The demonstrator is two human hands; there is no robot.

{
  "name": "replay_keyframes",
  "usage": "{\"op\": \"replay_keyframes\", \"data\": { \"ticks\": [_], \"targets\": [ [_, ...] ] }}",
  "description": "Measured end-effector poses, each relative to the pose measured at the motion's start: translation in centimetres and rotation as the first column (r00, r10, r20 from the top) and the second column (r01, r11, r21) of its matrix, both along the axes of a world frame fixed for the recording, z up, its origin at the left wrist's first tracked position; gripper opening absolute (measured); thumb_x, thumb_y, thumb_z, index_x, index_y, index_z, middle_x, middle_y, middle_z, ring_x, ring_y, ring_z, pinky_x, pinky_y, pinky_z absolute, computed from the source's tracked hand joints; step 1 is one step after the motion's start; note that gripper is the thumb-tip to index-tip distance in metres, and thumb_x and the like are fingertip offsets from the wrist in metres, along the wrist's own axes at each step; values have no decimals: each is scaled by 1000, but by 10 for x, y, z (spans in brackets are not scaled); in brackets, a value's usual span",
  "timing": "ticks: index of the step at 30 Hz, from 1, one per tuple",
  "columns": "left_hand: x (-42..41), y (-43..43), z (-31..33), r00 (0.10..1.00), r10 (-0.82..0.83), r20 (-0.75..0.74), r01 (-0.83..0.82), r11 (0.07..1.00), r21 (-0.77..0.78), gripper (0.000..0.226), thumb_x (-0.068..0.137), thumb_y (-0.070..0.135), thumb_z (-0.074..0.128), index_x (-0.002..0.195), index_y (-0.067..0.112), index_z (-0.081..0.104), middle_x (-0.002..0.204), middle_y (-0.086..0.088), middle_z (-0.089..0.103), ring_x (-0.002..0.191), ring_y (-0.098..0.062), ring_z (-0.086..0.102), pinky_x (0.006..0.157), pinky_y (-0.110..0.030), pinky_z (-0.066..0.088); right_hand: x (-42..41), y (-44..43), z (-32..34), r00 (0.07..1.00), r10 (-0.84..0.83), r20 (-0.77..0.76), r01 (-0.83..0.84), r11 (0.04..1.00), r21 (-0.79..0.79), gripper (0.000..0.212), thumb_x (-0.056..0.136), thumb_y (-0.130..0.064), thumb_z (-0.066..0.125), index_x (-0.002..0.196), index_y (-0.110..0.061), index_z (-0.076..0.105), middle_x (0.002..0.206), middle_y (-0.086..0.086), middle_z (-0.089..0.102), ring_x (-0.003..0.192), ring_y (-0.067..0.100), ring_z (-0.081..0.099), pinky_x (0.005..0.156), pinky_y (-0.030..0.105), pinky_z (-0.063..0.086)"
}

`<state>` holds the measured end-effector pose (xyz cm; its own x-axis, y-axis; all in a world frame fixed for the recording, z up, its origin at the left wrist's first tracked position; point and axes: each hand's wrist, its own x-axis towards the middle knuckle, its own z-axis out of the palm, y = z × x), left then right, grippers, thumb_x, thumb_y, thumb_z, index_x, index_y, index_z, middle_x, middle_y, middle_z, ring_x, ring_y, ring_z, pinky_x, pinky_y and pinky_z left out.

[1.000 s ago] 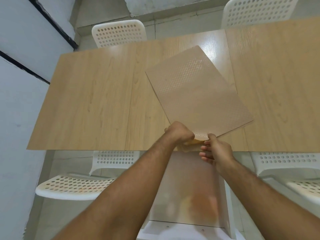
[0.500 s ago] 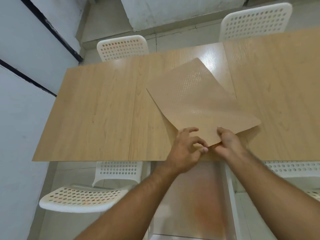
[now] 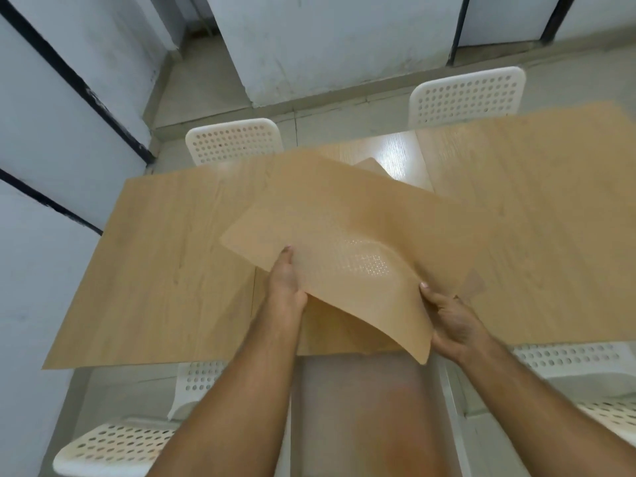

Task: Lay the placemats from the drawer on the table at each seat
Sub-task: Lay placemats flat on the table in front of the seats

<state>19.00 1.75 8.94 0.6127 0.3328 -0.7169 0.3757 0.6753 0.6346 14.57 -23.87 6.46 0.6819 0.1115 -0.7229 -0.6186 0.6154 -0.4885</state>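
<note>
Pale walls (image 3: pixel 327 46) with black strips, a tiled floor (image 3: pixel 213 87), and a long wood-grain worktop (image 3: pixel 155 270) running across the middle of the head view. Two white perforated chairs stand on the far side, one to the left (image 3: pixel 234 141) and one to the right (image 3: pixel 468 94), and two more sit on the near side, at bottom left (image 3: pixel 117 445) and at the right edge (image 3: pixel 585 366).

Both arms reach in from below, and there's the placemat (image 3: pixel 344 228), up off the worktop, a thin tan sheet with a dotted texture. It bows in the middle, and its near corner droops past the worktop's front edge.

The left hand (image 3: pixel 287 287) grips the near-left edge: thumb (image 3: pixel 285 256) pressed on top, the fingers tucked beneath and out of sight. The right hand (image 3: pixel 451 318) clasps the near-right edge, thumb on the rim, the rest wrapped under the sheet.

Underneath, more mats (image 3: pixel 344 335) lie flat on the worktop near the front edge. One corner pokes out beyond the far side of the lifted sheet, another just right of the right hand. How many lie there, I cannot tell.

Below the worktop edge, between the forearms, sits a pale blurred surface (image 3: pixel 361 407).
</note>
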Motion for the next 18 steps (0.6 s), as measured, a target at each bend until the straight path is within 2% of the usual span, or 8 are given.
{"op": "replay_keyframes", "data": {
  "ticks": [3,5,8,10,13,15,16,18],
  "targets": [
    [8,24,24,988,152,-11,-150,982,115,35,87,13,75,118,2,64,105,-16,74,79,-31,75,63,-46,62,-3,-14,19,996,24,89,-24,1000,3,28,96,-11,58,122,-7,66,107,11,73,84,22,73,68,39,62],
    [10,36,44,976,213,35,-216,960,180,29,83,4,77,110,4,68,98,-12,74,69,-22,72,55,-35,59,-2,-22,31,990,21,136,-15,999,-47,23,97,-11,58,117,-10,68,101,8,75,80,21,74,65,39,62],
    [16,50,66,968,215,133,-238,950,200,32,81,-1,76,111,7,67,105,-13,73,74,-20,71,65,-34,60,-2,-33,51,971,12,238,19,992,-126,20,97,-11,58,113,-13,69,94,4,77,78,18,74,61,34,60],
    [19,56,82,969,165,184,-198,964,178,47,79,-3,76,120,11,58,109,-15,71,81,-23,71,72,-38,61,-4,-42,65,955,2,298,62,976,-207,20,97,-10,56,113,-13,67,90,2,77,75,14,74,61,31,60],
    [22,52,101,955,-176,238,123,967,223,58,80,0,73,132,19,55,113,-11,71,95,-26,68,68,-37,60,-11,-68,80,934,-3,357,147,915,-377,18,98,-9,56,108,-18,68,98,4,74,72,9,72,63,25,59],
    [21,39,116,873,-450,190,374,867,330,54,85,4,70,132,28,58,111,-3,72,90,-22,67,68,-34,55,-23,-92,93,919,-15,395,206,871,-447,13,97,-15,59,104,-19,69,110,9,70,78,14,71,69,29,59],
    [22,31,122,820,-555,140,471,793,387,53,87,3,68,131,31,58,109,-1,72,86,-21,66,68,-34,54,-32,-104,102,912,-6,411,220,851,-476,11,93,-26,67,102,-19,69,112,10,70,80,17,69,70,31,57],
    [25,14,129,725,-686,63,608,681,408,59,86,-5,65,130,34,55,112,-7,71,86,-26,67,72,-42,57,-44,-130,113,922,7,386,225,804,-551,61,60,-61,86,102,-19,72,108,6,74,85,20,69,71,32,56]
  ]
}}
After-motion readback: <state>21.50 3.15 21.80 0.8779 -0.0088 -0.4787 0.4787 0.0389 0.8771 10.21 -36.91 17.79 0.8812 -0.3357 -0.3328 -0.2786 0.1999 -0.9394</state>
